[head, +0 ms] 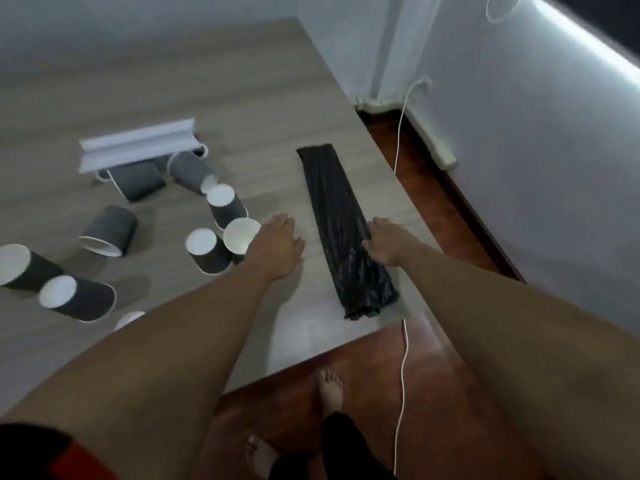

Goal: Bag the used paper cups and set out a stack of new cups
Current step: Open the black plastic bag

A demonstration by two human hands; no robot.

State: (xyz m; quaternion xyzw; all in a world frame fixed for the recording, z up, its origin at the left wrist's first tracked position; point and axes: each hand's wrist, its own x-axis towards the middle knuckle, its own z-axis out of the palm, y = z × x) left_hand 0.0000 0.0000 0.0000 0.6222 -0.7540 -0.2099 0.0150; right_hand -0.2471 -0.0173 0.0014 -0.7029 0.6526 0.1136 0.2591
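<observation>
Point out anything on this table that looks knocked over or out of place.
Most of the dark paper cups lie tipped on their sides, scattered over the left of the table. The black bag is folded flat, right hand touching it. No spill visible.

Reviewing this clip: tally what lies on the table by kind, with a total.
Dark paper cups: 9, counting one mostly hidden behind the left arm; first at
Folded black bag: 1
White packaging sleeve: 1
Total: 11

Right hand touches the bag; left hand rests on the table.
</observation>
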